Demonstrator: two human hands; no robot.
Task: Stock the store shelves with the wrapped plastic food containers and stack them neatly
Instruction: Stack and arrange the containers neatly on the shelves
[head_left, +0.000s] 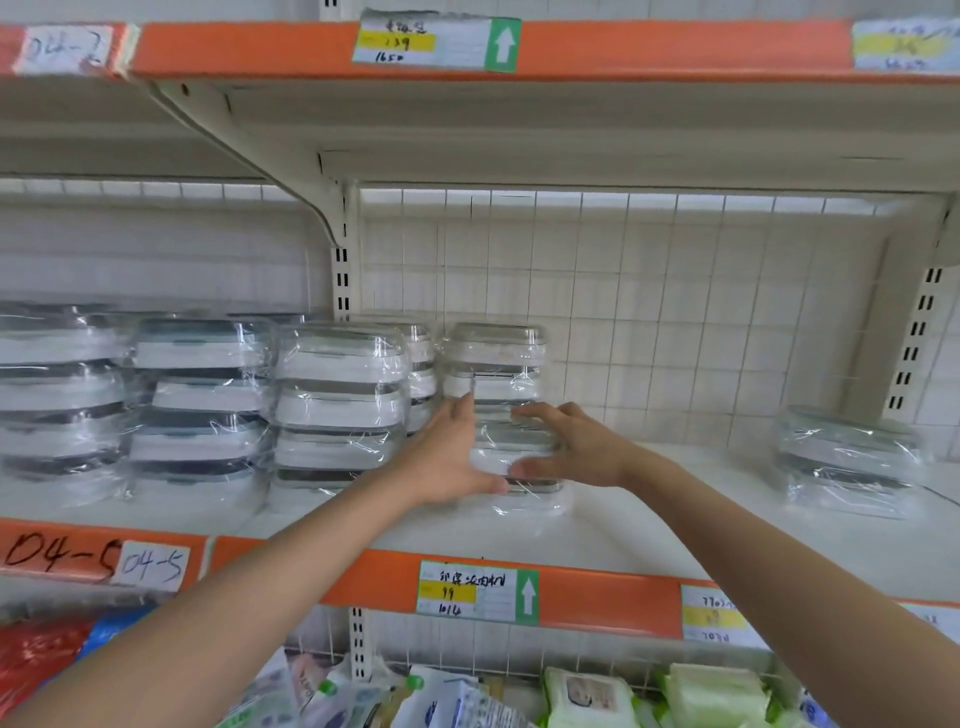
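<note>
A clear-wrapped pack of plastic food containers (519, 457) stands on the white shelf (649, 525), in front of a taller wrapped stack (493, 358). My left hand (447, 457) presses flat against the pack's left side, fingers straight and pointing up, thumb along its lower front. My right hand (576, 447) holds the pack's right front corner, with fingers spread over the top and the thumb on the front face. Several more wrapped stacks (337, 405) fill the shelf to the left.
One low wrapped pack (847, 462) sits alone at the far right of the shelf. A wire grid back panel (649, 312) closes the rear. An orange-edged shelf (623, 47) hangs overhead. Packets of wipes (592, 696) lie on the shelf below.
</note>
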